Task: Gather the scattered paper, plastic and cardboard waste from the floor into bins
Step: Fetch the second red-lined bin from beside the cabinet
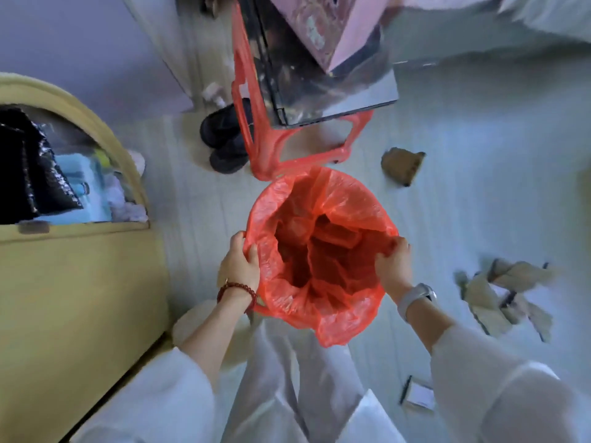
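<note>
Both hands [240, 266] [391, 266] grip red bin liner [319, 199], cardboard pieces [332, 238] inside.

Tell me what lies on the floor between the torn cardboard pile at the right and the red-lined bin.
Nothing visible. Bare pale floor separates the torn cardboard pile from the red plastic-lined bin. Both hands grip the liner's rim, left hand and right hand, and its mouth is open.

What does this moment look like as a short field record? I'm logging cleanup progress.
left hand: left hand grips the red bag's rim
right hand: right hand grips the opposite rim
bag state: held open
waste still on floor: crumpled brown paper; torn cardboard pieces; small flat packet
nearby: red plastic stool, black shoes
</note>
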### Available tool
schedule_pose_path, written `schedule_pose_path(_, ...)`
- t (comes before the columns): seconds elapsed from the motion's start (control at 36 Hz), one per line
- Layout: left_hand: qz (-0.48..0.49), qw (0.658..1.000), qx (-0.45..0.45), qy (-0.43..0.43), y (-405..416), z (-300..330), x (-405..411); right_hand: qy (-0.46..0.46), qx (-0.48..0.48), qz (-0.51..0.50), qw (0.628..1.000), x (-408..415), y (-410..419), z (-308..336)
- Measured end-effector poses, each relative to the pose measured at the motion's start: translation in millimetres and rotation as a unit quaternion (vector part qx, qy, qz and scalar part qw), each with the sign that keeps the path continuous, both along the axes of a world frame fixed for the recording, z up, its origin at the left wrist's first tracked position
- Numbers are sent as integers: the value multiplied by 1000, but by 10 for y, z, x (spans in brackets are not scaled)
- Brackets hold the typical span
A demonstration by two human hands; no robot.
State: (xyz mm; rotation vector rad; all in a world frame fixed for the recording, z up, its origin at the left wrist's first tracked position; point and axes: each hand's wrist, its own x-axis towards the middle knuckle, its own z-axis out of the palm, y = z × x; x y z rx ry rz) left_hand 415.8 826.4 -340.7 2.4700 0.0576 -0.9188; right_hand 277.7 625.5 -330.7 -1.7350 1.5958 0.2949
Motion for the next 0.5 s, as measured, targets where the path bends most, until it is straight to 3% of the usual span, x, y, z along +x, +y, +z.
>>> schedule_pose_path(0.25, -216, 975, -43, 10, -1616, 472, -817, -16, -93, -177, 980, -1642, -865, 318)
schedule_pose_path(0.5, -373, 927, -51, -6, -3550, 509, -2033, -46, -96, -357, 928, -3188, -1864, 377)
